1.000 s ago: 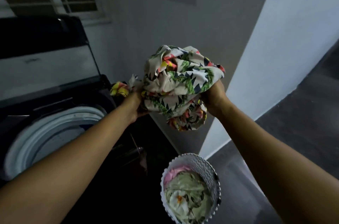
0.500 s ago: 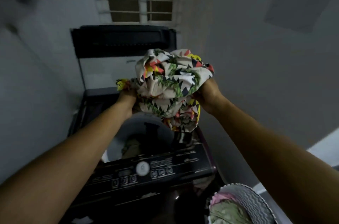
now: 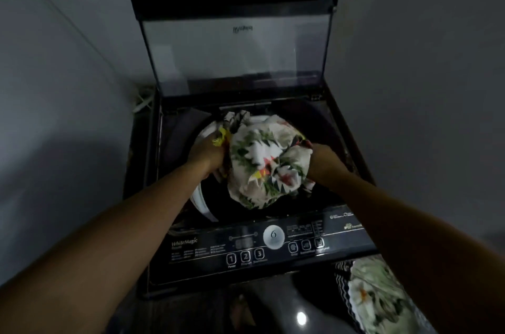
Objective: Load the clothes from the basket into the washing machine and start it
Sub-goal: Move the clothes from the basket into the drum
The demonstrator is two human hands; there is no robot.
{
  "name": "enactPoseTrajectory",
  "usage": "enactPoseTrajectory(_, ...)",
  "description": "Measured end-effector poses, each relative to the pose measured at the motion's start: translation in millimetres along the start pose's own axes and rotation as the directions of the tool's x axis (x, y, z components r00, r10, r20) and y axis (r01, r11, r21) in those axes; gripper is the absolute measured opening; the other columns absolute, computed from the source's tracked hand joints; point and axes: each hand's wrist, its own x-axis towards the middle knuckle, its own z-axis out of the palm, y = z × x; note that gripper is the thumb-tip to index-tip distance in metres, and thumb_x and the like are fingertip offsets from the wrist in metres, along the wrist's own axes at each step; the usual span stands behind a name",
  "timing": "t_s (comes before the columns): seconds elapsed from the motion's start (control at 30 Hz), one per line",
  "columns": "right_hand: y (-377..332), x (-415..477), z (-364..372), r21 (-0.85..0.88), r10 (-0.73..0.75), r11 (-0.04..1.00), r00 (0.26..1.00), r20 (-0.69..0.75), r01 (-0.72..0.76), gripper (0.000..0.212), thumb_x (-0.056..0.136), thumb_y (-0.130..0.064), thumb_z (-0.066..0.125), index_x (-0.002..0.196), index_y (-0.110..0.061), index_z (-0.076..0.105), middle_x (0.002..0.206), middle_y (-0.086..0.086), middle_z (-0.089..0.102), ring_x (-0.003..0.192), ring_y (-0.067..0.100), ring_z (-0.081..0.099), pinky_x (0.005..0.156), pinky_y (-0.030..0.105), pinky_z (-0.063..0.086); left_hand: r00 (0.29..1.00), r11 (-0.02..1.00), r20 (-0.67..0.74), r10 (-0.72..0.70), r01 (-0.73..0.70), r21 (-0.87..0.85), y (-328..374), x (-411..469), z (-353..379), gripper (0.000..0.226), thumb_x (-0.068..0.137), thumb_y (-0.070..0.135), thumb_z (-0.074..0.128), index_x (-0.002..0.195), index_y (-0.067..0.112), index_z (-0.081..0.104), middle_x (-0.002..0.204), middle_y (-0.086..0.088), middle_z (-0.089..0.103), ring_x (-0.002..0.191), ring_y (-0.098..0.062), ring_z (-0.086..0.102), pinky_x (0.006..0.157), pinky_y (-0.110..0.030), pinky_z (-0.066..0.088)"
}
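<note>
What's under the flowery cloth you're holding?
The washing machine's open drum, its white rim showing. The flowery cloth, held by left hand and right hand, hides whatever lies inside.

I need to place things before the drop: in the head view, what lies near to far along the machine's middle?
Control panel → bundle of patterned clothes, held by the left hand and the right hand over the drum opening → raised lid.
</note>
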Motion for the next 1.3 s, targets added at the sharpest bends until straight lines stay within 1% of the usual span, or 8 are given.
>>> enactPoseTrajectory(0.13,2,7,15,-0.292,-0.046,0.954,0.997,0.058,0.061,0.034,0.086,-0.025,0.064,0.120,-0.024,0.067,0.112,0.011,0.071,0.103,0.034,0.069,0.081,0.039,0.058,0.993,0.850,0.100,0.070,-0.111,0.515,-10,18,9,0.036,0.096,0.033,0.057,0.129,0.019,0.059,0.123,-0.010,0.064,0.107,-0.032,0.062,0.080,-0.030,0.044)
enactPoseTrajectory(0.3,7,24,35,-0.311,-0.042,0.941,0.961,0.273,0.130,0.028,0.094,-0.031,0.062,0.118,-0.020,0.071,0.115,0.009,0.071,0.106,0.029,0.067,0.088,0.036,0.055,0.936,0.744,0.347,-0.064,-0.187,0.641,-40,38,22,0.017,0.089,0.016,0.062,0.103,0.021,0.072,0.112,-0.004,0.068,0.098,-0.022,0.064,0.076,-0.027,0.049)
enactPoseTrajectory(0.43,9,31,53,-0.281,-0.037,0.948,0.929,0.367,0.149,0.026,0.098,-0.022,0.061,0.122,-0.015,0.068,0.119,0.011,0.069,0.110,0.028,0.064,0.097,0.038,0.052,0.887,0.695,0.439,-0.145,-0.225,0.683,-56,42,28,0.023,0.088,0.016,0.065,0.110,0.018,0.073,0.114,-0.004,0.069,0.100,-0.022,0.065,0.088,-0.034,0.055)
enactPoseTrajectory(0.63,7,26,37,-0.234,-0.085,0.957,0.940,0.331,0.169,0.022,0.094,-0.019,0.063,0.114,-0.014,0.072,0.116,0.010,0.071,0.108,0.027,0.065,0.093,0.039,0.053,0.872,0.779,0.481,-0.088,-0.241,0.579,-27,39,24,0.038,0.092,0.028,0.065,0.130,0.024,0.061,0.124,0.006,0.057,0.114,-0.017,0.057,0.096,-0.028,0.049)
enactPoseTrajectory(0.83,22,1,-43,-0.190,-0.151,0.968,0.985,0.081,0.164,0.017,0.090,-0.023,0.066,0.102,-0.015,0.075,0.110,0.012,0.073,0.104,0.031,0.068,0.088,0.036,0.053,0.853,0.782,0.492,0.172,-0.422,0.459,64,31,48,0.026,0.093,0.024,0.067,0.119,0.024,0.067,0.117,0.003,0.066,0.107,-0.017,0.062,0.094,-0.031,0.051)
enactPoseTrajectory(0.97,61,-25,-93,-0.190,-0.077,0.979,0.997,-0.020,0.072,0.018,0.091,-0.023,0.065,0.102,-0.012,0.074,0.108,0.015,0.073,0.100,0.033,0.068,0.087,0.042,0.055,0.813,0.781,0.476,0.336,-0.523,0.342,128,10,97,0.015,0.088,0.024,0.070,0.102,0.031,0.069,0.102,0.005,0.070,0.094,-0.014,0.068,0.086,-0.032,0.055)
enactPoseTrajectory(1.1,125,-65,-125,-0.099,0.080,0.991,0.991,-0.111,-0.092,0.015,0.089,-0.020,0.065,0.100,-0.016,0.074,0.108,0.008,0.073,0.100,0.029,0.066,0.087,0.037,0.054,0.734,0.764,0.533,0.420,-0.603,0.230,173,-21,171,0.013,0.090,0.022,0.069,0.103,0.024,0.071,0.096,0.001,0.074,0.085,-0.016,0.071,0.080,-0.035,0.056)
enactPoseTrajectory(1.3,242,-136,-127,0.103,0.291,0.955,0.946,-0.141,-0.278,0.010,0.092,-0.020,0.064,0.097,-0.020,0.072,0.095,0.000,0.070,0.093,0.023,0.069,0.089,0.036,0.056,0.671,0.743,0.631,0.388,-0.634,0.217,188,-74,295,0.014,0.093,0.022,0.066,0.106,0.020,0.070,0.096,-0.003,0.072,0.087,-0.019,0.072,0.065,-0.022,0.049)
